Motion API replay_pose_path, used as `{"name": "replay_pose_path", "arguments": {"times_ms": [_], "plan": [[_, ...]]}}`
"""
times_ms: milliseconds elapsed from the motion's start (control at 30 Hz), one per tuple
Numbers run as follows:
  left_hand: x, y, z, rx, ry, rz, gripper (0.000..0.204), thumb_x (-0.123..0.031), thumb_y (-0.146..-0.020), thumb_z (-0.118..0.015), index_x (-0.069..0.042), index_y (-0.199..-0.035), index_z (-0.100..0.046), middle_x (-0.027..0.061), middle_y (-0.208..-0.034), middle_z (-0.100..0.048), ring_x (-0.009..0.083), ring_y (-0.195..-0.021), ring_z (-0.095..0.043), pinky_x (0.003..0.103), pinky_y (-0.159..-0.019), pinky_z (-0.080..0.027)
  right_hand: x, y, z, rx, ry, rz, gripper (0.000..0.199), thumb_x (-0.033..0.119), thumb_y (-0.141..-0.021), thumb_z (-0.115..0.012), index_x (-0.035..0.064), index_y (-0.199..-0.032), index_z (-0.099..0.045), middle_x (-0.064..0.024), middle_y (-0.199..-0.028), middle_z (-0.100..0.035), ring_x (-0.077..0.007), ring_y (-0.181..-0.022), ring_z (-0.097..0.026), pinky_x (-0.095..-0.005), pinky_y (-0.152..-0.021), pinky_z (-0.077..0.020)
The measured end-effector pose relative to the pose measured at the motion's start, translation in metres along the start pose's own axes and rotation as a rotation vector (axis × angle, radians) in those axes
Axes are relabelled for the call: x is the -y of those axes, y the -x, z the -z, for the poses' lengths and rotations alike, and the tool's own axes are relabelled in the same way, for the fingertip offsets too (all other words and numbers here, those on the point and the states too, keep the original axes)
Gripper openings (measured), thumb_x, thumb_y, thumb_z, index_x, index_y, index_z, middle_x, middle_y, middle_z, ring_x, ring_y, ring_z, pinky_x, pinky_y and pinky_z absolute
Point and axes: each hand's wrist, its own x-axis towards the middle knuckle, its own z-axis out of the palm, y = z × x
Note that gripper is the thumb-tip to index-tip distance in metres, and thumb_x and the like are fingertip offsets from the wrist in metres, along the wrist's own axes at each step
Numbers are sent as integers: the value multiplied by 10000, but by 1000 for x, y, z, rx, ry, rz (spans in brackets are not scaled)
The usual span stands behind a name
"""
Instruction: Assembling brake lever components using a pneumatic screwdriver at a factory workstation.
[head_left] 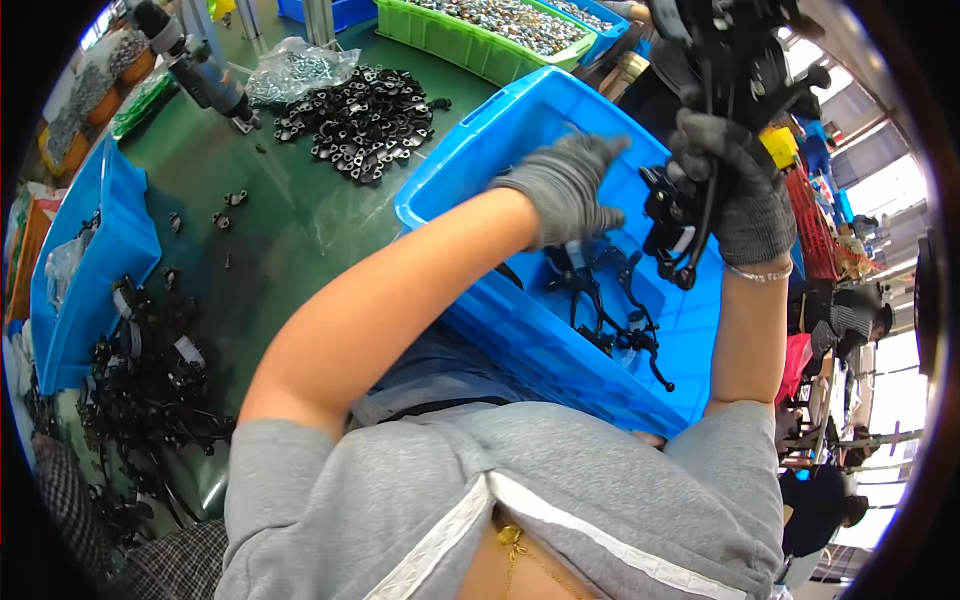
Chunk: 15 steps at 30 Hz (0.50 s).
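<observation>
My right hand (pixel 740 185), in a grey knit glove, is closed around a bunch of black brake levers (pixel 690 215) raised above the right side of a blue plastic crate (pixel 480 125). More black lever parts from the bunch reach up past the top of the picture. Over the crate's left part is my left hand (pixel 570 185), also gloved in grey, slightly smeared by motion. Its thumb and fingers are apart, with nothing seen in them. Several loose brake levers (pixel 600 320) lie in the crate below my hands.
On the green table, a heap of small black clamps (pixel 360 125) lies beside a clear bag of screws (pixel 300 72). A power screwdriver (pixel 200 75) hangs at the upper left. A green bin (pixel 450 40) of small metal parts stands behind; a blue bin (pixel 120 220) and piled levers (pixel 140 390) sit left.
</observation>
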Motion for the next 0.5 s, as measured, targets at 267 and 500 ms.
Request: {"name": "replay_pose_path", "arguments": {"times_ms": [267,500], "plan": [[-8,60,62,186,303,342,407,-241,-938,-686,-99,-1313,-617,98,-1211,-668,185,-1096,-643,321,-948,-512,-8,-14,-27,174,22,-74,288,225,-941,-615,-9,-1068,-724,-52,-752,-628,-158,-711,-626,-296,-633,-532],[-2,168,93,-667,982,337,344,-238,-956,-686,-56,-1245,-643,80,-1144,-696,168,-1053,-651,325,-951,-522,-23,-25,-70,326,-87,18,371,235,-906,-622,-70,-1103,-696,-54,-709,-582,-173,-641,-571,-296,-613,-467]]}}
